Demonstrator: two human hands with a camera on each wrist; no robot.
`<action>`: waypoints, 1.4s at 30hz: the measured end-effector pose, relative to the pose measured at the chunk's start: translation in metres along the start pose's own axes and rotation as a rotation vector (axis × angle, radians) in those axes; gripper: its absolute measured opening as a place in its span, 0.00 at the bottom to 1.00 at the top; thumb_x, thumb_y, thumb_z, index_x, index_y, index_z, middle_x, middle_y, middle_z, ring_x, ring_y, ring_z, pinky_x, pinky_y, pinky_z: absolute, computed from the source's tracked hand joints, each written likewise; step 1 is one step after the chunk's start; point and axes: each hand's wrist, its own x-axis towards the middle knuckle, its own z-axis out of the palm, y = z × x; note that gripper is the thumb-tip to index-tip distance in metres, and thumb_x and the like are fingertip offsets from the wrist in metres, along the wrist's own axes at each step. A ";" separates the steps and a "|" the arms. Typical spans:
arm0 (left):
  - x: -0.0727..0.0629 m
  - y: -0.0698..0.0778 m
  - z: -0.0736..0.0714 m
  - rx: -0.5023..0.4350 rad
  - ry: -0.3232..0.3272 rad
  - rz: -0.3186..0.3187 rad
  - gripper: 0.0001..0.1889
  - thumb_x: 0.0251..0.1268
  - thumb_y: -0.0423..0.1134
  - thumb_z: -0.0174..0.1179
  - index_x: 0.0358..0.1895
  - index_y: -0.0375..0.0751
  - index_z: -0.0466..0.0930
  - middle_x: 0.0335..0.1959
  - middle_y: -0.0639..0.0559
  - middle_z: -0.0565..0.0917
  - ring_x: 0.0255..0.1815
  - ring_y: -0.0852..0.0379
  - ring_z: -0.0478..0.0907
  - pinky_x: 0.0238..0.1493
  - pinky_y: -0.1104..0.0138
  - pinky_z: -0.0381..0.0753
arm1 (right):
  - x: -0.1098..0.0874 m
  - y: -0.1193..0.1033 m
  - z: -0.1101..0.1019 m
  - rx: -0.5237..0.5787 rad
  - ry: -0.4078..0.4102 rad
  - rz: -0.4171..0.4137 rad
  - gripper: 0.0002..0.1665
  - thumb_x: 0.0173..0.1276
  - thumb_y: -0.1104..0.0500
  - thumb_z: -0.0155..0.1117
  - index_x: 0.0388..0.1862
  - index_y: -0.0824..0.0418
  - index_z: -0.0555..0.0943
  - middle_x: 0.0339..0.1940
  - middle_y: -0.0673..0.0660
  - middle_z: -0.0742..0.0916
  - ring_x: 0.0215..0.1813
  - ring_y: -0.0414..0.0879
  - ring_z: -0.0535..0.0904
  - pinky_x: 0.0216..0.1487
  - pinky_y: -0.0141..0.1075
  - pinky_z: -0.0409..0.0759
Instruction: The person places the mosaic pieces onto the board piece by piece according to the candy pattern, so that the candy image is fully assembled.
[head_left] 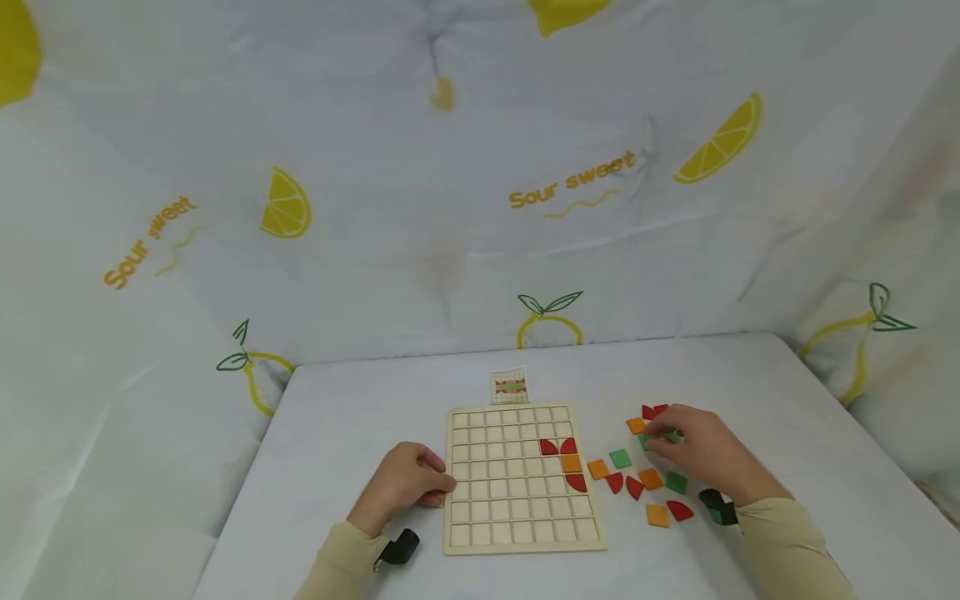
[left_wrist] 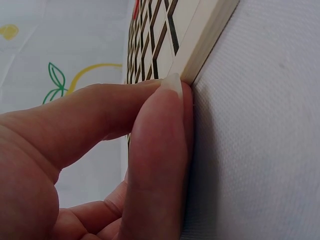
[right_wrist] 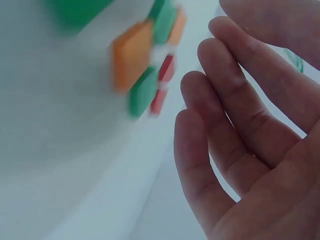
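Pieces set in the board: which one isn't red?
The orange square in the rightmost column, between red quarter-circles; the other three pieces on the board are red.

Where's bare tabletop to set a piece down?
Bare tabletop lies left of the grid board, past the left hand, and right of the picture card, behind the loose tiles. Crowded: right of the board, around the right hand.

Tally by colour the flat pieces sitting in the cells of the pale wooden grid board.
Flat red quarter-circle pieces: 3
Flat orange square piece: 1
Total: 4
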 end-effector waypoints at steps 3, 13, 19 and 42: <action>0.000 -0.001 -0.001 -0.007 0.000 -0.007 0.15 0.57 0.36 0.80 0.43 0.35 0.84 0.28 0.48 0.90 0.25 0.59 0.87 0.31 0.66 0.90 | -0.008 0.017 -0.010 0.004 -0.002 0.042 0.13 0.72 0.54 0.77 0.51 0.58 0.90 0.48 0.55 0.91 0.54 0.56 0.84 0.57 0.59 0.88; 0.000 0.001 -0.001 -0.023 -0.007 -0.008 0.15 0.58 0.35 0.80 0.43 0.34 0.84 0.28 0.48 0.90 0.24 0.59 0.87 0.31 0.67 0.90 | -0.002 0.052 -0.022 0.002 0.000 0.126 0.21 0.74 0.51 0.75 0.56 0.65 0.88 0.50 0.61 0.90 0.53 0.59 0.83 0.56 0.59 0.89; -0.001 0.000 0.000 -0.042 -0.013 -0.003 0.16 0.58 0.35 0.80 0.44 0.34 0.83 0.29 0.47 0.90 0.24 0.60 0.87 0.30 0.67 0.90 | 0.007 0.057 -0.016 0.006 -0.015 0.112 0.20 0.73 0.50 0.76 0.52 0.64 0.89 0.46 0.58 0.91 0.50 0.55 0.83 0.55 0.58 0.88; -0.003 0.002 -0.002 -0.026 -0.019 0.001 0.17 0.59 0.36 0.80 0.45 0.35 0.83 0.30 0.47 0.90 0.24 0.58 0.88 0.30 0.67 0.90 | 0.015 0.052 -0.017 -0.024 -0.049 0.150 0.23 0.71 0.47 0.77 0.51 0.64 0.89 0.46 0.59 0.91 0.50 0.56 0.83 0.56 0.60 0.87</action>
